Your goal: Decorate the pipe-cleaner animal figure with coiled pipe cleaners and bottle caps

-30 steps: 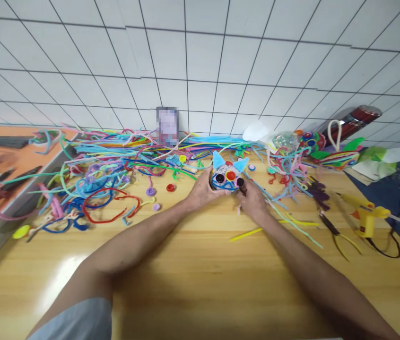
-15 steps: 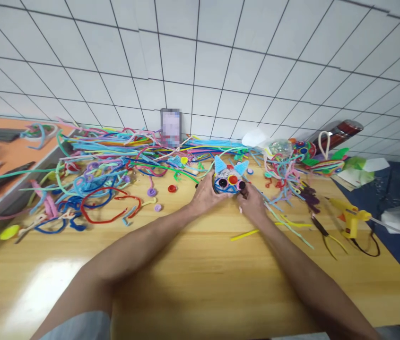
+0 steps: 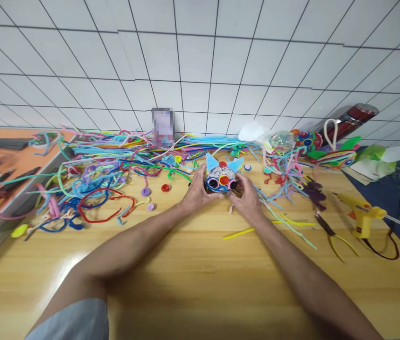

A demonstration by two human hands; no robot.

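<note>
Between my hands is a small pipe-cleaner animal head [image 3: 221,177] with pointed light-blue ears, two round black eyes and red-and-yellow discs down its middle. My left hand [image 3: 197,191] grips its left side, thumb along the lower edge. Against its right side, by the pink-rimmed eye, rest the curled fingers of my right hand [image 3: 247,194]. Both wrists lie low over the wooden table. The back of the head and most fingertips are hidden from view.
Tangled pipe cleaners [image 3: 93,174] fill the left and back. On the right lie pliers [image 3: 331,233] and a yellow glue gun [image 3: 363,217] with its cord. A phone [image 3: 163,126] leans on the tiled wall. Yellow strips [image 3: 239,233] lie near my right forearm.
My right fingers have shifted from the right eye to the head's side, uncovering more of its face. The camera view has tilted and shifted slightly.
</note>
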